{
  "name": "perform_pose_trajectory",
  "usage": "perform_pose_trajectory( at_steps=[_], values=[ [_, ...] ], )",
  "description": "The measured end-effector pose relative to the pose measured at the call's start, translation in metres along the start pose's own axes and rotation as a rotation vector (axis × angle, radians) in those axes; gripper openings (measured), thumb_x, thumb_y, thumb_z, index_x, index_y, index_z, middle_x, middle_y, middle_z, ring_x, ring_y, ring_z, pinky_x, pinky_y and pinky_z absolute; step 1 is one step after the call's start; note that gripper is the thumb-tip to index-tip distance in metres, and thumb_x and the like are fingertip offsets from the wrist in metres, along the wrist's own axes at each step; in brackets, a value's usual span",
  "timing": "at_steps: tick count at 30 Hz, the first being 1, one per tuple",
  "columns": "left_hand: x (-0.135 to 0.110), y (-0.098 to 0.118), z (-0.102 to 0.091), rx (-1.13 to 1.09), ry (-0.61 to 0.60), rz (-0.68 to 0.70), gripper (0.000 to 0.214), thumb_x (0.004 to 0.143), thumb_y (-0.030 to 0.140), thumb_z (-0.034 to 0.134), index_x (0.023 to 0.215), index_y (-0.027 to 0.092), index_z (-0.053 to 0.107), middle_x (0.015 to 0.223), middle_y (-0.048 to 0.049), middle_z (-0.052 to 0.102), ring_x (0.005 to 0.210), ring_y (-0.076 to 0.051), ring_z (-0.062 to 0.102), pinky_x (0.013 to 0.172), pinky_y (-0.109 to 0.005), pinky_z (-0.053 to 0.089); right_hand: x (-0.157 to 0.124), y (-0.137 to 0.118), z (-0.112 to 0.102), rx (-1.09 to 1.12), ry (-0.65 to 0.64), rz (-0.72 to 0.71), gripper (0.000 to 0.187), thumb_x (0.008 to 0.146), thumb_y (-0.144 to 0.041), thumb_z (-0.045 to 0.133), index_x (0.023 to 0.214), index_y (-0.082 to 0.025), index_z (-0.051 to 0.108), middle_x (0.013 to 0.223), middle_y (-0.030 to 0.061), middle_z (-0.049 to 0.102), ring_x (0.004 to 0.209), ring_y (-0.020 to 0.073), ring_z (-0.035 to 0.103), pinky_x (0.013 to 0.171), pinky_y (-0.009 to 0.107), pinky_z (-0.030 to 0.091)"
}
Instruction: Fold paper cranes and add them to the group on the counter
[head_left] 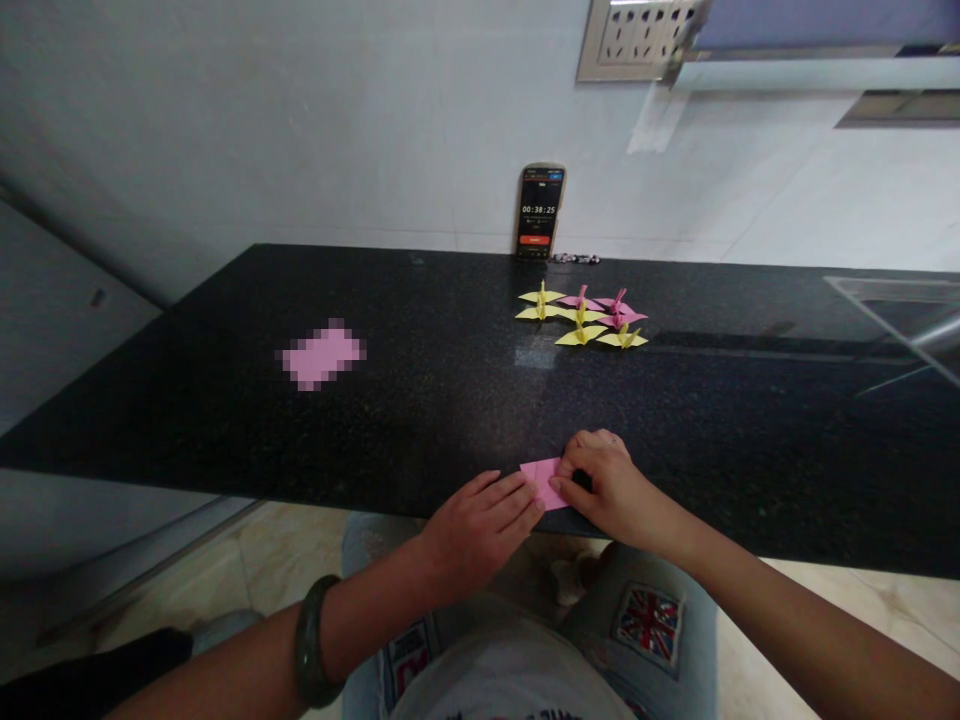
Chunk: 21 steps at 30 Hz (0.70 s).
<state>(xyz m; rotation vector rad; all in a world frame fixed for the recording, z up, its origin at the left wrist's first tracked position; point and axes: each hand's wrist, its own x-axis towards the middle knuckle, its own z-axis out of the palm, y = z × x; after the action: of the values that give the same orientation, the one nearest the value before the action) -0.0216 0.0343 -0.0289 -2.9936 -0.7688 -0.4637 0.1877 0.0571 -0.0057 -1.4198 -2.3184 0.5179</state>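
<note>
A small pink paper [541, 478] lies flat at the near edge of the black desk [420, 400], partly folded, with its visible part showing between the two hands. The right hand [607, 490] rests on the paper's right side, its fingers curled and its thumb and fingertips pressing down on the sheet. The left hand [480, 525] lies just beside the paper on the left, fingers stretched out nearly flat, their tips touching the paper's lower left edge; it grips nothing. A dark bangle [311, 642] sits on the left wrist.

Farther back on the desk, well apart from the hands, stands a cluster of folded paper cranes [581, 318], some yellow and some pink, close together. Behind them a phone [540, 212] leans upright against the pale wall [300, 120], its screen showing a running timer. A short chain of small beads [576, 259] lies just beside the phone's foot. To the left, in the middle of the desk, lies a pink patch [322, 354] that is blurred, so what it is cannot be told. At the far right a clear edge of something [900, 310] shows on the desk.
</note>
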Motion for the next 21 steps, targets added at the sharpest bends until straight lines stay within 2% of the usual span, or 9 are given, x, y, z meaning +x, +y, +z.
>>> perform_pose_trajectory(
  at_steps=[4,14,21],
  values=[
    [-0.001,0.002,0.003,0.020,0.011,0.000,0.032,0.084,0.021,0.040,0.115,0.014,0.047,0.117,-0.0097,0.053,0.115,-0.021,0.039,0.093,-0.038,0.034,-0.002,-0.001,0.001,-0.008,0.018,-0.001,0.009,0.075,-0.023,0.053,0.068,-0.019,0.058,0.070,0.0022,0.052,0.072,0.0170,0.046,0.071,0.033,0.030],
    [0.006,0.013,0.012,0.066,0.046,-0.093,0.035,0.084,0.025,0.040,0.118,0.018,0.044,0.112,-0.0071,0.056,0.109,-0.020,0.046,0.091,-0.040,0.033,-0.004,0.001,0.005,-0.015,0.051,0.001,0.006,0.073,-0.023,0.055,0.069,-0.019,0.056,0.071,0.0022,0.051,0.073,0.0177,0.046,0.072,0.033,0.030],
    [0.005,0.017,0.015,0.090,0.062,-0.126,0.031,0.084,0.023,0.039,0.113,0.017,0.048,0.111,-0.0072,0.056,0.108,-0.021,0.045,0.091,-0.040,0.033,-0.002,0.004,0.009,0.014,0.088,0.066,0.009,0.075,-0.021,0.053,0.067,-0.019,0.055,0.071,0.0023,0.052,0.071,0.0171,0.047,0.071,0.033,0.032]
  ],
)
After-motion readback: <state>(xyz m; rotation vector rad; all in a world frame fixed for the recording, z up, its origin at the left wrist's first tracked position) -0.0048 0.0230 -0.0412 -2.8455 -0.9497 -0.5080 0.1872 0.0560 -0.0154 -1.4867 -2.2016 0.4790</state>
